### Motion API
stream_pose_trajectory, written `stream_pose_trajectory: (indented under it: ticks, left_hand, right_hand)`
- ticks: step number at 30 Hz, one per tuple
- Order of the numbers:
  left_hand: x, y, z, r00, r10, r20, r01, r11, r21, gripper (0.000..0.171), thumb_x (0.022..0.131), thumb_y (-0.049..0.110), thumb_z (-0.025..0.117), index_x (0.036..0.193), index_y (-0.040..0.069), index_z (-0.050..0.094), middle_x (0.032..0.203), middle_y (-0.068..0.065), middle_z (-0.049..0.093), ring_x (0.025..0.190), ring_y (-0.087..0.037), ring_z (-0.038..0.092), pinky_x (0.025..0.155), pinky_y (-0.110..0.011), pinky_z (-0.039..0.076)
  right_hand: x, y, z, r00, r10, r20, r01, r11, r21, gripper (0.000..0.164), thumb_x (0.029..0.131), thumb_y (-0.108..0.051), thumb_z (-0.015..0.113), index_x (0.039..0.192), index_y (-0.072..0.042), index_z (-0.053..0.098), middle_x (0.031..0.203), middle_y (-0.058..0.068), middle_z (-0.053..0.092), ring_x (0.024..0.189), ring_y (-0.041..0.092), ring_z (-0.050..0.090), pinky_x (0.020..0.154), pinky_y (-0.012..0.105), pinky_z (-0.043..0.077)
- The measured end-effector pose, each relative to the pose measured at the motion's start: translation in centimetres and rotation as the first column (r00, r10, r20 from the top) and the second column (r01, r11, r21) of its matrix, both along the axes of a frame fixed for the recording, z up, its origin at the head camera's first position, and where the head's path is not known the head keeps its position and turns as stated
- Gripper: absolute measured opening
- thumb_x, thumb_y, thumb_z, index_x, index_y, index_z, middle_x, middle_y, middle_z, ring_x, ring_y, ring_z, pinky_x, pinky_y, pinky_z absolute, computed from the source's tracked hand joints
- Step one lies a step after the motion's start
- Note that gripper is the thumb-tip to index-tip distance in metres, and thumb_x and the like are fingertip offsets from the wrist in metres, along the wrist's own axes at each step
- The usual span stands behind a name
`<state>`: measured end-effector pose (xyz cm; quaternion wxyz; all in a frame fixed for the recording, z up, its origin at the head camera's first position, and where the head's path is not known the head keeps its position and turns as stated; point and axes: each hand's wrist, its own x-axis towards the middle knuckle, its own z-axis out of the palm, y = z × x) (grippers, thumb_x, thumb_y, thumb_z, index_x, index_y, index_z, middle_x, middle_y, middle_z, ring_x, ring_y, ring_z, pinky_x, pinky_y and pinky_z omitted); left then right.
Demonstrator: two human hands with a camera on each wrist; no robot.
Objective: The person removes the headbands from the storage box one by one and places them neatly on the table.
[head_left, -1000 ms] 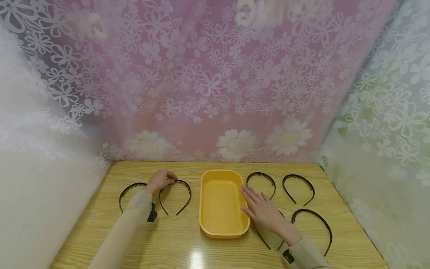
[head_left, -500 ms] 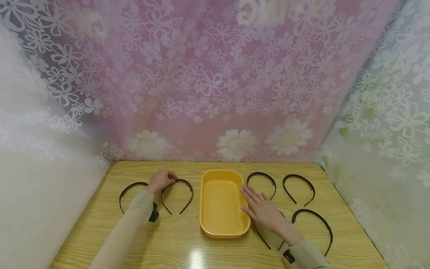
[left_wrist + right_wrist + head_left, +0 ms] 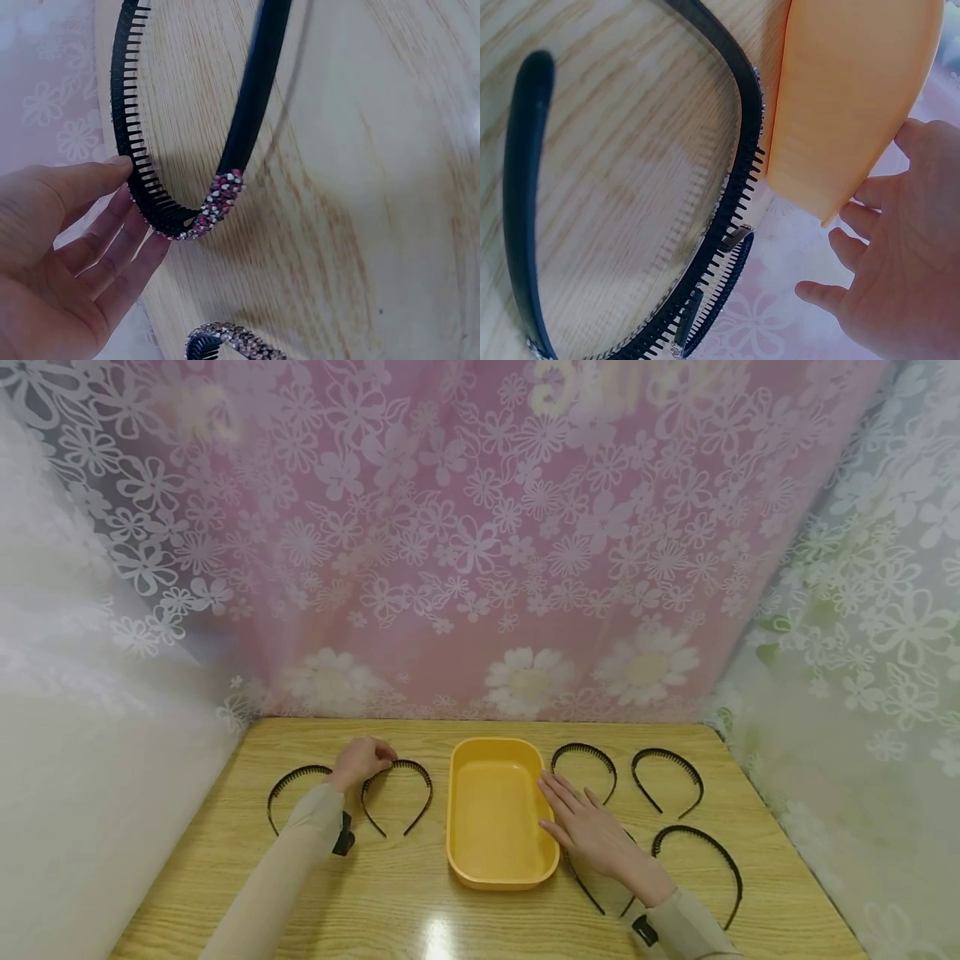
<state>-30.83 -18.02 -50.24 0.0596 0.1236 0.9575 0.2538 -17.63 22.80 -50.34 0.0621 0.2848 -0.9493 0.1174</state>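
My left hand (image 3: 362,762) pinches the top of a black headband (image 3: 431,793) with comb teeth, left of the yellow tray (image 3: 454,877). In the left wrist view, the thumb lies on the toothed inner side of this headband (image 3: 217,201) and the fingers are behind it; red and white stones cover its outside. My right hand (image 3: 592,835) touches the tray's right rim with its fingers extended. The right wrist view shows its fingertips at the edge of the tray (image 3: 847,90). A headband (image 3: 588,893) lies partly hidden under that hand.
Another headband (image 3: 288,777) lies at the left, partly covered by the left forearm. More headbands are on the right: one beside the tray (image 3: 583,747), one at the back right (image 3: 667,753), one at the front right (image 3: 738,877). A floral curtain (image 3: 480,568) hangs behind the table (image 3: 375,893).
The headband in my left hand has shifted slightly right, toward the tray, and turned a little. My right hand has stayed at the tray's rim.
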Motion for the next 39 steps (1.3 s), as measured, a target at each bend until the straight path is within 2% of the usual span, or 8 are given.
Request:
stream_pose_trajectory:
  ticks: [10, 14, 18, 21, 27, 31, 34, 39]
  left_hand:
    - [0.0, 0.2, -0.1, 0.998, -0.012, -0.055, 0.013, 1.0, 0.016, 0.021, 0.1, 0.014, 0.065, 0.116, 0.003, 0.075, 0.114, -0.016, 0.073, 0.097, -0.031, 0.07, 0.078, -0.045, 0.059]
    - [0.2, 0.4, -0.1, 0.994, -0.026, -0.107, 0.027, 1.0, 0.007, 0.025, 0.101, 0.016, 0.064, 0.12, 0.003, 0.073, 0.112, -0.014, 0.074, 0.083, -0.023, 0.071, 0.067, -0.038, 0.058]
    - [0.6, 0.9, 0.1, 0.992, -0.028, -0.125, 0.032, 0.999, 0.025, 0.03, 0.102, 0.018, 0.063, 0.127, 0.004, 0.07, 0.082, -0.011, 0.074, 0.047, -0.009, 0.047, 0.044, -0.026, 0.038]
    - [1.1, 1.3, 0.3, 0.99, -0.017, -0.138, 0.023, 0.999, 0.046, 0.032, 0.102, 0.018, 0.062, 0.131, 0.005, 0.068, 0.054, -0.004, 0.056, 0.039, -0.007, 0.026, 0.04, -0.023, 0.023]
    - [2.4, 2.3, 0.4, 0.984, -0.002, -0.181, 0.017, 0.997, 0.079, 0.032, 0.103, 0.016, 0.061, 0.131, 0.005, 0.067, 0.049, -0.001, 0.051, 0.037, -0.007, 0.026, 0.039, -0.021, 0.023]
    - [3.1, 2.8, 0.1, 0.976, 0.007, -0.22, 0.012, 0.996, 0.086, 0.032, 0.103, 0.018, 0.061, 0.131, 0.004, 0.067, 0.061, -0.003, 0.061, 0.037, -0.007, 0.025, 0.04, -0.022, 0.024]
    - [3.5, 3.0, -0.2, 0.972, 0.015, -0.236, 0.01, 0.994, 0.106, 0.033, 0.103, 0.018, 0.062, 0.132, 0.005, 0.067, 0.095, -0.012, 0.074, 0.039, -0.008, 0.025, 0.043, -0.024, 0.029]
    - [4.2, 3.7, -0.6, 0.965, 0.025, -0.263, 0.008, 0.992, 0.124, 0.034, 0.103, 0.019, 0.061, 0.133, 0.004, 0.067, 0.128, -0.016, 0.069, 0.059, -0.018, 0.058, 0.064, -0.037, 0.053]
  right_hand:
    - [0.0, 0.0, 0.0, 0.999, -0.017, 0.033, 0.016, 1.0, 0.012, 0.067, 0.107, -0.038, 0.05, 0.16, -0.004, 0.029, 0.166, 0.013, 0.027, 0.152, 0.034, 0.026, 0.114, 0.067, 0.028]
    - [0.1, -0.1, 0.1, 1.0, -0.002, 0.013, 0.002, 1.0, -0.011, 0.066, 0.107, -0.037, 0.051, 0.159, -0.002, 0.031, 0.164, 0.015, 0.03, 0.15, 0.036, 0.029, 0.112, 0.069, 0.031]
    - [0.0, -0.1, -0.2, 0.999, 0.014, -0.028, -0.015, 0.999, -0.03, 0.064, 0.106, -0.036, 0.052, 0.157, -0.001, 0.035, 0.162, 0.018, 0.034, 0.147, 0.039, 0.033, 0.109, 0.07, 0.034]
    - [-0.1, 0.0, -0.4, 0.999, 0.02, -0.048, -0.021, 0.999, -0.029, 0.063, 0.107, -0.037, 0.051, 0.156, -0.001, 0.036, 0.161, 0.018, 0.035, 0.146, 0.04, 0.035, 0.108, 0.069, 0.035]
    - [-0.3, 0.3, -0.6, 1.0, -0.003, 0.031, 0.003, 1.0, -0.011, 0.066, 0.107, -0.04, 0.048, 0.16, -0.004, 0.03, 0.166, 0.013, 0.027, 0.152, 0.034, 0.026, 0.113, 0.067, 0.03]
    - [-0.4, 0.4, -0.7, 0.998, -0.012, 0.056, 0.013, 1.0, -0.009, 0.066, 0.108, -0.042, 0.046, 0.161, -0.007, 0.027, 0.167, 0.01, 0.025, 0.153, 0.031, 0.023, 0.115, 0.066, 0.029]
    - [-0.3, 0.4, -0.7, 0.999, -0.011, 0.052, 0.012, 1.0, -0.026, 0.066, 0.108, -0.043, 0.045, 0.161, -0.007, 0.027, 0.167, 0.01, 0.025, 0.153, 0.032, 0.023, 0.115, 0.067, 0.028]
    - [-0.1, 0.2, -0.8, 1.0, -0.003, 0.024, 0.004, 0.998, -0.06, 0.065, 0.108, -0.041, 0.047, 0.159, -0.003, 0.031, 0.164, 0.015, 0.03, 0.15, 0.039, 0.028, 0.112, 0.069, 0.03]
